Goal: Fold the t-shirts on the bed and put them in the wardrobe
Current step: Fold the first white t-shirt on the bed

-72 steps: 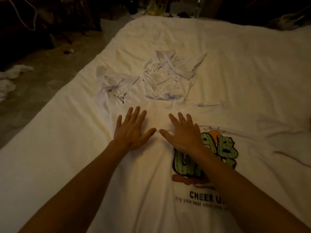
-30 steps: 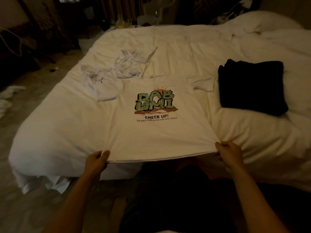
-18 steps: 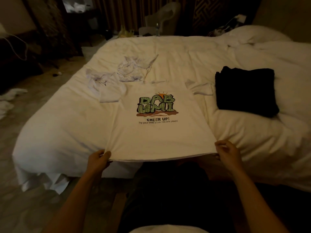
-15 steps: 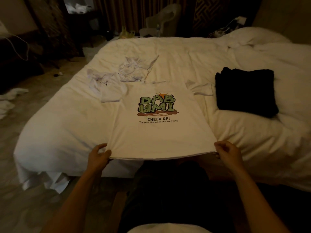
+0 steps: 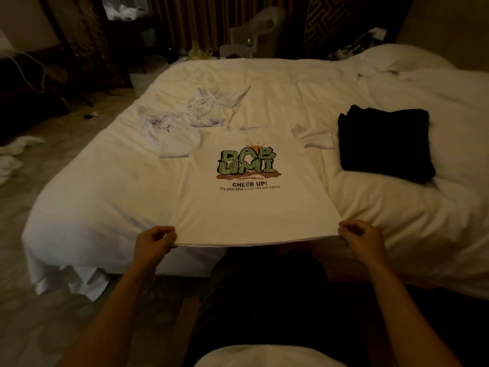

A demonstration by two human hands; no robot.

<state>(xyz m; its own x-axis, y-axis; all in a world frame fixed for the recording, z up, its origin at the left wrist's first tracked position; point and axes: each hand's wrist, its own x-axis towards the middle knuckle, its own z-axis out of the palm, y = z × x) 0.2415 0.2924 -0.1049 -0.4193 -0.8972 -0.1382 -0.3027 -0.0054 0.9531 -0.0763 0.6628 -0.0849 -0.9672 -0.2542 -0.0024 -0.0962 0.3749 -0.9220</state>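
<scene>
A white t-shirt [image 5: 251,213] with a green "DAB" print and "CHEER UP!" lies spread face up on the white bed [image 5: 105,186], its hem at the near edge. My left hand [image 5: 154,241] pinches the hem's left corner. My right hand [image 5: 361,237] pinches the right corner, and the hem is stretched taut between them. Two crumpled white t-shirts [image 5: 169,131] [image 5: 214,108] lie beyond it at the left. A folded black garment [image 5: 385,144] rests on the bed to the right.
Floor runs along the bed's left side, with white cloths [image 5: 13,154] on it. Dark furniture, curtains and a chair [image 5: 254,33] stand past the far edge. A bunched duvet [image 5: 412,67] fills the back right. My dark-trousered legs stand against the bed.
My hands left the shirt's upper part, where they lay flat, and took its hem corners. I stepped back from the bed. Over the last half second the view barely shifted.
</scene>
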